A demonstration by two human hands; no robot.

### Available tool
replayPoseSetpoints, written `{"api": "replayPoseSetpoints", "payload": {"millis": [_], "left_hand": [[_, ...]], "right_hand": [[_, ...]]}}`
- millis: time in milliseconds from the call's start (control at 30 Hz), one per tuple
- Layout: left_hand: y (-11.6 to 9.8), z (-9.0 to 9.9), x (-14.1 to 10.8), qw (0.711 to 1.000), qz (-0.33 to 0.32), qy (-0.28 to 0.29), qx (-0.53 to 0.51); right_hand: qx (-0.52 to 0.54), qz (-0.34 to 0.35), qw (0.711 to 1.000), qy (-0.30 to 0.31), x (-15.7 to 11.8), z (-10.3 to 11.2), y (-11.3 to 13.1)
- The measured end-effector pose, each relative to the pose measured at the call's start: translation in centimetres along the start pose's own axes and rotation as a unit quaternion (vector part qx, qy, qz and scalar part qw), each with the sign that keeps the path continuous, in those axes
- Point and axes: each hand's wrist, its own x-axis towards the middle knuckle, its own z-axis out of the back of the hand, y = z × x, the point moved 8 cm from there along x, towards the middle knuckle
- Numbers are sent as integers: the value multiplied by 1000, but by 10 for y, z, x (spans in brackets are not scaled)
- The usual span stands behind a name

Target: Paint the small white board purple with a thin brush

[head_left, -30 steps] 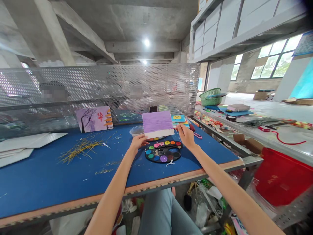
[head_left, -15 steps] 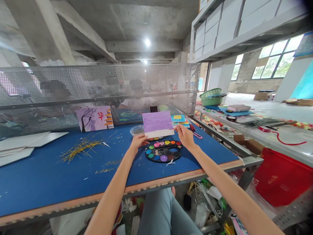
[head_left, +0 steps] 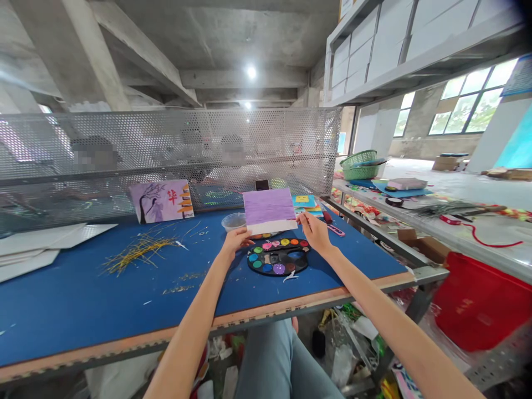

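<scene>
I am watching from far away, and the left hand [head_left: 236, 242] and the right hand [head_left: 314, 231] are both holding up a square card [head_left: 269, 208]. The card is standing above the counter [head_left: 83, 310], just behind a round paint tray [head_left: 277, 261]. Its top part is painted purple, and a white strip is showing along the bottom. The left hand is gripping near the bottom left corner, and the right hand is pinching near the bottom right corner, with the fingers closed on the edges.

I am judging the card to be light and fairly stiff, like thick paper board, so it is not needing a strong squeeze. It may bend if someone is pressing too hard, and the purple paint may be wet and smeary. I am thinking the best place to hold it is the white strip or the side edges, away from the purple.

A clear plastic cup [head_left: 233, 221] is sitting just left of the card, and a painted picture [head_left: 160, 201] is leaning against the metal screen [head_left: 166, 138].
</scene>
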Motion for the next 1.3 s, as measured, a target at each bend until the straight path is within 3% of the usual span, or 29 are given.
{"api": "replayPoseSetpoints", "payload": {"millis": [1300], "left_hand": [[-1,-1,-3,1000,-5,4,17]], "right_hand": [[4,0,1000,17,-1,-1,3]]}}
